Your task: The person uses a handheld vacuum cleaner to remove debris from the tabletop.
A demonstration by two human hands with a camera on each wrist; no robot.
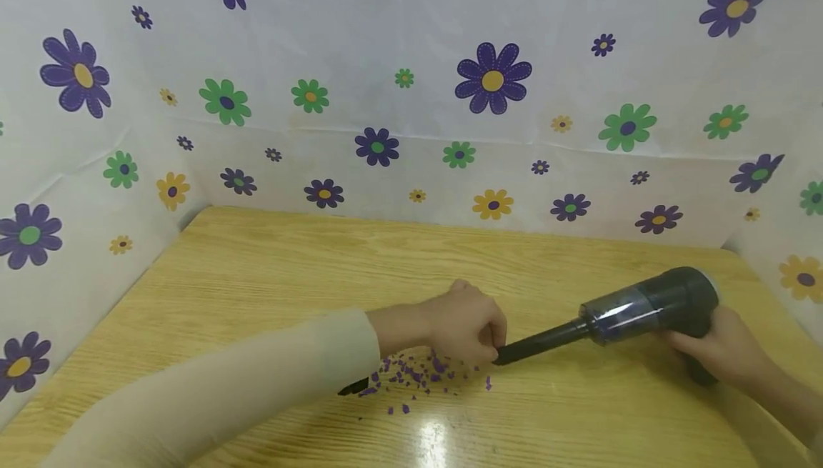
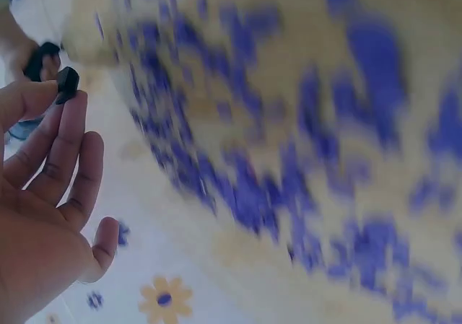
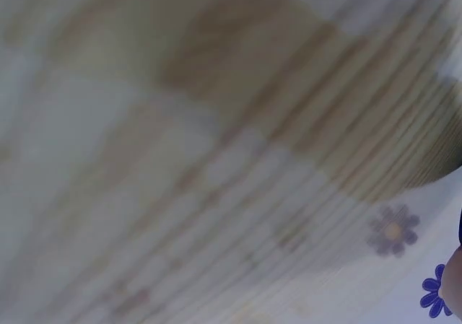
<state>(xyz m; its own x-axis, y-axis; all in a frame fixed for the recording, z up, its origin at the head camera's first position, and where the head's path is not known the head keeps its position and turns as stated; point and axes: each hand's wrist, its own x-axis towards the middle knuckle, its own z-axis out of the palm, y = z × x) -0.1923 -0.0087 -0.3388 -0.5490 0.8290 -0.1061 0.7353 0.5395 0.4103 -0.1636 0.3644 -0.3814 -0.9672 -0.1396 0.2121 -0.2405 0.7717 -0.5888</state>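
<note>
L to R: pale sleeve [image 1: 257, 368] comes in first, w/ a small dark obj. [image 1: 353, 387] poking out by its cuff, partly hidden, can't ID it. Next, purple scraps [image 1: 418, 371] strewn on the wood-grain table [image 1: 289, 261], near & partly under the L hand [image 1: 459, 325]; they look thin & v. light, prob. easily scattered by a brush of the fingers. L hand: thumb & fingertips together, pinching the black tip of the nozzle [image 1: 546, 341]; L wrist view shows the other fingers loosely bent, off it. Nozzle looks like stiff plastic, slim, prob. light & a bit slick; a pinch near the end steers it OK, but I wouldn't hang the whole wt. there. Right of that, the clear canister [image 1: 624, 316] of the hand vac [image 1: 681, 300], held tilted above the table on the R side: smooth, shiny, prob. slippery & the likeliest bit to crack if dropped, so poor place to grab. Dark body behind it looks bulkiest, so most wt. prob. sits at that end. Far R, the R hand [image 1: 726, 350] is wrapped round the handle [image 1: 701, 371], approx. the best hold, close to the heavy end; R wrist view barely shows it.
</note>
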